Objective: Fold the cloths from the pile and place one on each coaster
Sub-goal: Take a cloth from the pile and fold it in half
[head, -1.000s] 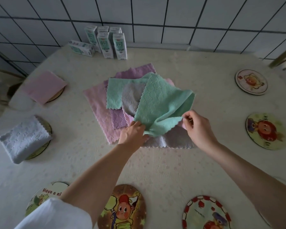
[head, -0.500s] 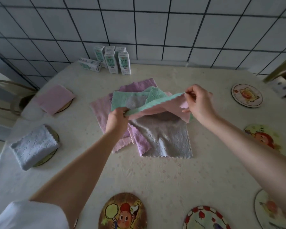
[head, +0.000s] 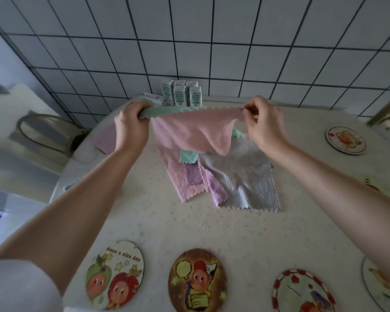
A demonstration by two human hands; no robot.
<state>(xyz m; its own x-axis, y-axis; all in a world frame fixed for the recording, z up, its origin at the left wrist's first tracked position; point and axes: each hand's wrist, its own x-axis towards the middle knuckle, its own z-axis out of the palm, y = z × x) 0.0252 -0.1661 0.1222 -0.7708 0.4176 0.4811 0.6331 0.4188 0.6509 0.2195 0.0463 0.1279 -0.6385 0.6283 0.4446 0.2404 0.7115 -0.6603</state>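
While my left fingers (head: 134,109) curl round one top corner of the cloth (head: 189,131) and my right fingers (head: 250,111) pinch the other, the cloth hangs stretched between them over the table (head: 212,228) — pink face toward me, a green scalloped edge along the top. My left hand (head: 132,129) and right hand (head: 265,126) are raised about level, well apart, both closed on the fabric. The lower corner droops toward the pile (head: 232,176); I cannot tell whether it touches. The pile lies flat mid-table: pink, purple, green and grey cloths overlapping, the grey one nearest my right arm. Just behind my left wrist a pink folded cloth (head: 101,138) shows, partly hidden. Along the near edge I count 4 coasters (head: 197,280) with cartoon prints, all bare, the rightmost cut off by my forearm. Another bare one, the far coaster (head: 346,139), sits toward the right edge. Small cartons (head: 182,93) stand at the back against the tiled wall.
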